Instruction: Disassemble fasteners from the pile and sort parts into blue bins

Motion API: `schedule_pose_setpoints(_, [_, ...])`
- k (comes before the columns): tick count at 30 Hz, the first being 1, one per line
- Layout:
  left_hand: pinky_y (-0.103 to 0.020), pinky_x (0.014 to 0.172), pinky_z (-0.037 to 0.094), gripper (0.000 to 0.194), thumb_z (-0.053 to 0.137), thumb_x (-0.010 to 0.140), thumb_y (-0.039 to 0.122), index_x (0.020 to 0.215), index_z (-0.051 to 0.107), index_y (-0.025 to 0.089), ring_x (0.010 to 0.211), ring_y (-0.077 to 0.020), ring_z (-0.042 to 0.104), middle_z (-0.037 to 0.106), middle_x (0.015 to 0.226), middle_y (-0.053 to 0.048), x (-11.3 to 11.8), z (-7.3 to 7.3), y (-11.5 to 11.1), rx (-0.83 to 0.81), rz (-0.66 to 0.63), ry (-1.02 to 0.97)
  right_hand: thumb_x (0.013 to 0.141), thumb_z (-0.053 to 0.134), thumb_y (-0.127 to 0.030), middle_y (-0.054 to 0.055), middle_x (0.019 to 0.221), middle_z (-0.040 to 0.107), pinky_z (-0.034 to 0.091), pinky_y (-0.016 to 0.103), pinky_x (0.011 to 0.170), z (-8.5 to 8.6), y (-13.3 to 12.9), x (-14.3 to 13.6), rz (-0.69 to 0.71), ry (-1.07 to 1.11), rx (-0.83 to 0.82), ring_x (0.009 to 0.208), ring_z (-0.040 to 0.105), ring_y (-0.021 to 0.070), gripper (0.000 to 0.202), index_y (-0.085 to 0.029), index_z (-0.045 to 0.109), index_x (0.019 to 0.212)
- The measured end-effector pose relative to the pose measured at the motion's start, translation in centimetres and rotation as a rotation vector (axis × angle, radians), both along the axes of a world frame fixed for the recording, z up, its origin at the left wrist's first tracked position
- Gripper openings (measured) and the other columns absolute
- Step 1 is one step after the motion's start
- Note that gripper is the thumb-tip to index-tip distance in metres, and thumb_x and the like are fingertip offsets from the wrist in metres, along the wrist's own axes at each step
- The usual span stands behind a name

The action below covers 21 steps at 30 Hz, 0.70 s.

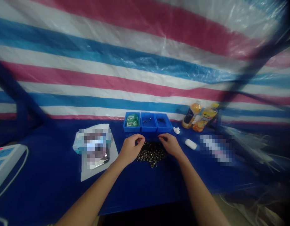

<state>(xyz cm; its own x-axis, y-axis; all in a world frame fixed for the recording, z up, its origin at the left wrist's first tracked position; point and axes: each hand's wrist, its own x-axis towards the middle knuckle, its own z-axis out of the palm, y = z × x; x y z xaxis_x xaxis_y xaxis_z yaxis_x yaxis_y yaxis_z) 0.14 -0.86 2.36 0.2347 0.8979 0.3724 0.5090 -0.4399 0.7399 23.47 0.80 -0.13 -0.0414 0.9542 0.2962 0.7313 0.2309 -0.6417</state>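
Backdrop: striped plastic sheet (112, 56) in red, white and blue. Work surface: dark blue table (145, 188). Three blue trays stand in a row toward its far side. The left tray (132, 129) contains green-and-white packets (132, 120); the middle tray (149, 129), a few scattered small pieces (150, 119); the right tray (165, 129), dark contents, too dim to identify. Nearer the person, in front of the trays, lies a loose pile of small metal parts (153, 156): brassy to dark, glinting, jumbled, individual shapes not resolved. Left hand (131, 148) at its left edge, right hand (171, 144) at its right; both have fingers curled, tips drawn together. Cannot tell whether either pinches a part. Right of the trays: two bottles (191, 116) with orange-toned contents or labels, a white case (190, 144), a crumpled white tissue (176, 130).
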Motion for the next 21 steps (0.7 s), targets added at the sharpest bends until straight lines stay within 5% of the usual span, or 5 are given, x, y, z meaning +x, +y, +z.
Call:
schedule_pose_setpoints(9, [-0.032,0.079,0.045,0.018,0.050,0.090,0.028,0.089,0.068,0.024,0.086,-0.0195,0.061,0.068,0.088,-0.001,-0.2,-0.4,0.2,0.048,0.044,0.127,0.085,0.056,-0.032,0.005,0.091,0.070,0.044,0.031,0.082,0.6,-0.4,1.2,0.062,-0.198,-0.094,0.087,0.063,0.0206,0.023,-0.024,0.075,0.095])
schedule_pose_setpoints(21, [-0.033,0.079,0.045,0.018,0.050,0.090,0.028,0.091,0.068,0.024,0.087,-0.0196,0.061,0.068,0.088,0.000,-0.1,-0.3,0.1,0.030,0.030,0.141,0.083,0.059,-0.029,0.004,0.089,0.070,0.045,0.030,0.078,0.1,-0.5,0.8,0.036,-0.127,-0.089,0.081,0.063,0.0183,0.017,-0.025,0.075,0.088])
